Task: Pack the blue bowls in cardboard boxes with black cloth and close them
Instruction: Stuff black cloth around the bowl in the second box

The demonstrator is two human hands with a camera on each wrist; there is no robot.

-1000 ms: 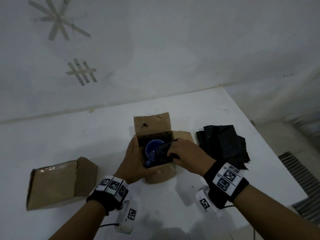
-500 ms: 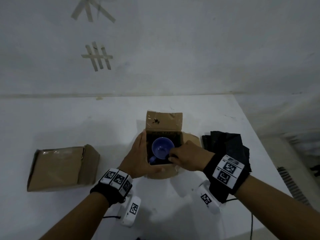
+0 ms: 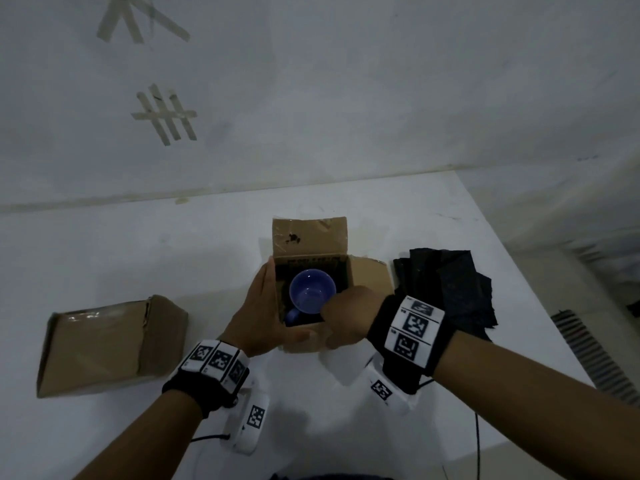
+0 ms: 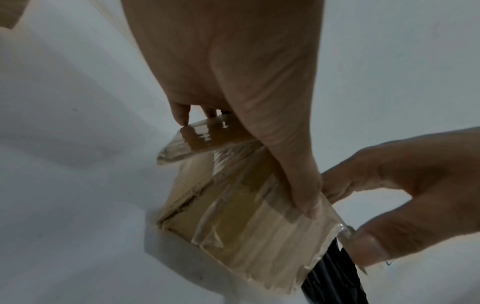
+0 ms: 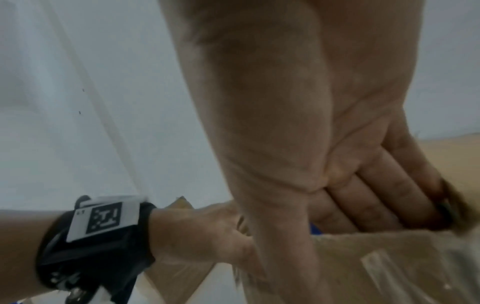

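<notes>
An open cardboard box (image 3: 308,341) stands mid-table, lined with black cloth. A blue bowl (image 3: 311,289) sits upright inside, and a smaller blue piece (image 3: 292,317) shows by its front left. My left hand (image 3: 259,313) grips the box's left side, fingers along the wall and thumb on the taped front (image 4: 246,216). My right hand (image 3: 349,317) holds the front right corner. Its fingers (image 5: 376,195) curl over the rim into the box and its thumb presses outside. A sliver of blue (image 5: 315,228) peeks past them.
A closed, taped cardboard box (image 3: 104,344) lies on the table to the left. A pile of black cloths (image 3: 446,289) lies just right of the open box. The white table (image 3: 173,258) meets a wall behind, and its right edge drops off beyond the cloths.
My right hand has drawn back from over the bowl to the box's front right corner. The cloth it held there has gone down, and the whole bowl shows.
</notes>
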